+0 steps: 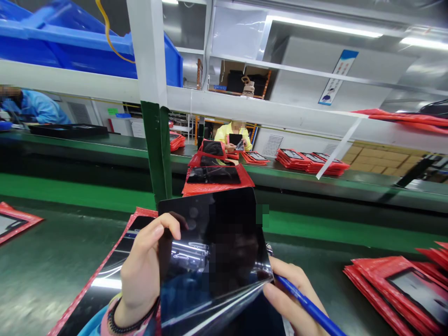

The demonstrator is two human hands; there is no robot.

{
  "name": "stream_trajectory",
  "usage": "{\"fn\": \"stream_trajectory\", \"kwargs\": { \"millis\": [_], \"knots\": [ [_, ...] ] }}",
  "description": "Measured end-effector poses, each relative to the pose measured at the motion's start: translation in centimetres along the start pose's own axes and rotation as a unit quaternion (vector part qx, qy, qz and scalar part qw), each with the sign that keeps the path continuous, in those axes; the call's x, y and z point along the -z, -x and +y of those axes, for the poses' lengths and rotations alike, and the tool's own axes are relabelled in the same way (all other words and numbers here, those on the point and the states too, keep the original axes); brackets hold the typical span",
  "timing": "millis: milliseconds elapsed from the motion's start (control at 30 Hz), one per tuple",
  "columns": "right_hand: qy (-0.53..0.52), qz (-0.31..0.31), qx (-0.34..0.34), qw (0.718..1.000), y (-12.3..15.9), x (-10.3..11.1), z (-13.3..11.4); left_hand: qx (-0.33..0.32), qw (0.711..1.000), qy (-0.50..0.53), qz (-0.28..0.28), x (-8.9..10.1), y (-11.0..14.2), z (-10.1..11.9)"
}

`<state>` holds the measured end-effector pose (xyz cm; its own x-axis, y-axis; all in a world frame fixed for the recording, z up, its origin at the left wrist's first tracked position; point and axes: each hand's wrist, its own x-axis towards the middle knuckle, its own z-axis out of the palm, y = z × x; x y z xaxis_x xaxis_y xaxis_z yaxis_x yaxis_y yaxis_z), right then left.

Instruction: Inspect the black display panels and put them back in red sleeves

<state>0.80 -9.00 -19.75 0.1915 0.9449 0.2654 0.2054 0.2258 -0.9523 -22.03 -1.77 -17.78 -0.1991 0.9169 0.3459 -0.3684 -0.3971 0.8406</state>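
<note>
A glossy black screen panel point(217, 224) is held up and tilted in front of me. My left hand point(140, 268) grips its left edge, thumb and fingers closed. At the panel's lower right, my right hand point(294, 291) pinches the edge of a clear film point(229, 305), which lifts in a crease off the panel's lower part. A blue pen-like tool point(308, 305) lies between the fingers of that same hand; its tip is hidden by the panel. Under my left forearm, another black panel point(105, 284) rests on a red bubble bag.
Red bubble bags with panels lie stacked point(399, 284) at right, and one bag point(17, 224) is at left. More bags point(219, 177) stand ahead beside a green-wrapped post point(156, 154). Co-workers sit across the bench, one in a yellow top point(224, 133). Blue bins point(70, 46) sit overhead.
</note>
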Motion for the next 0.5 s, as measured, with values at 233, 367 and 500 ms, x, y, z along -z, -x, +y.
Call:
{"fn": "stream_trajectory", "kwargs": {
  "millis": [233, 367, 500],
  "knots": [
    [-0.005, -0.046, 0.037, 0.998, 0.7, -0.2, 2.9, -0.006, 1.0, -0.012, -0.004, 0.0, 0.4, 0.0],
    [0.005, -0.044, 0.023, 0.999, 0.8, -0.6, 2.4, -0.008, 1.0, -0.004, -0.007, 0.1, 0.5, -0.1],
    [0.002, -0.099, 0.086, 0.991, 0.2, -1.0, 1.1, 0.002, 1.0, -0.002, -0.005, 0.0, 0.5, -0.2]
  ]
}}
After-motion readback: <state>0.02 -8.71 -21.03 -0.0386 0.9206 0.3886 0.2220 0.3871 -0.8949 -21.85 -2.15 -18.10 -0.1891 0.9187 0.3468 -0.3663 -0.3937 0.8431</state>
